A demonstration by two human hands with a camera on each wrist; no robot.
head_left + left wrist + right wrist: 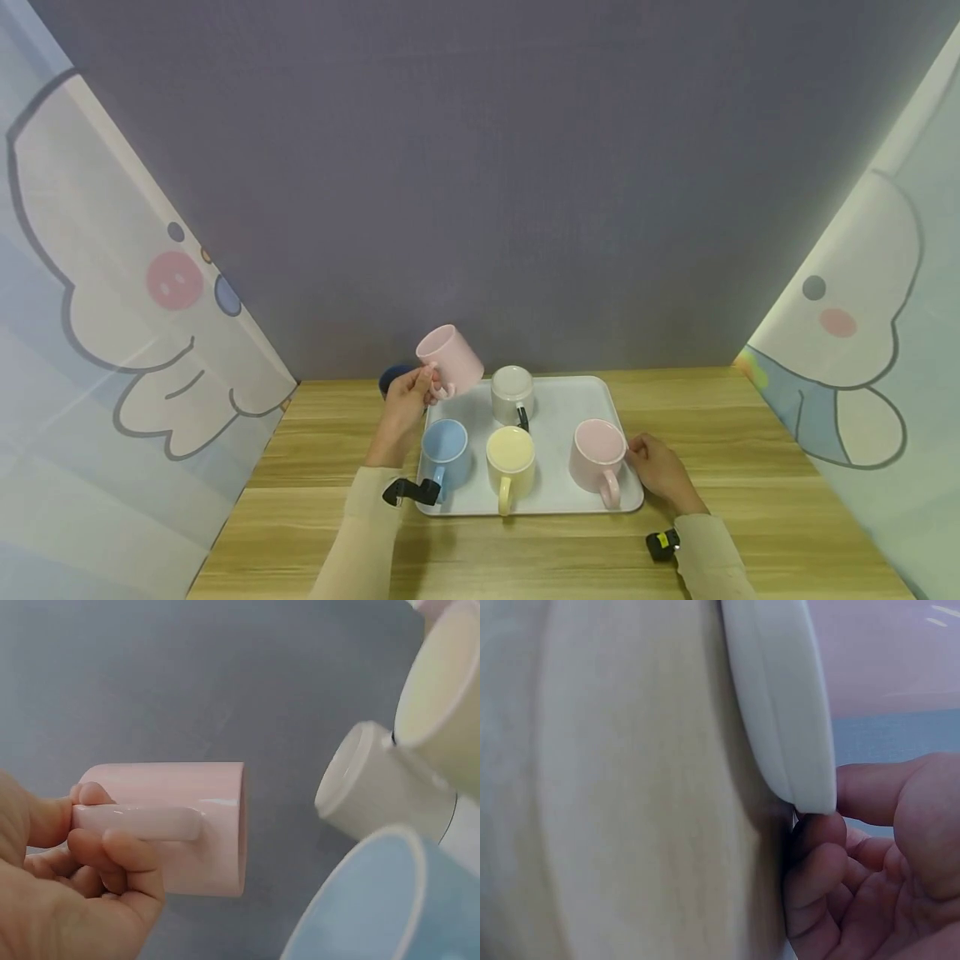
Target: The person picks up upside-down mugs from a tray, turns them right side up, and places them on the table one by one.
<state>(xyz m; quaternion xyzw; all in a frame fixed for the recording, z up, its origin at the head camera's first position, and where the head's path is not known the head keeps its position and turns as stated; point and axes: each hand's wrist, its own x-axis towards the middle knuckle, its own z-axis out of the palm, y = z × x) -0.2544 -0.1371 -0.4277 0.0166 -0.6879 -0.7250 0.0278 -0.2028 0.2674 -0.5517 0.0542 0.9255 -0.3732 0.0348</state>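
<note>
Above the far left corner of the white tray (555,425), the left hand (405,410) carries a pink mug (461,364) in the air. Thumb and fingers (135,851) pinch its handle (139,823); the mug tilts, one round end facing the far left and the other slanting down toward the tray. Just beyond the tray's far left corner, partly hidden by the left hand, sits a dark blue object (393,375).

At the tray's right edge, toward the near right corner, the right hand (660,471) grips the rim, thumb (877,791) against its inner side and the other fingers curled beneath, near the worktop (315,492). Close to that grip stands a second pink mug (594,457), its handle turned to the near edge.

Along the tray's near half, a light blue mug (459,467) stands by the left edge and a yellow mug (512,471) between it and the second pink mug, handles likewise toward the near edge. Behind the yellow mug, near the far edge, stands a white mug (506,402) with a dark patch on its handle. Whether the standing mugs are base up is hard to tell. Across the worktop's far edge rises a grey wall (480,183).
</note>
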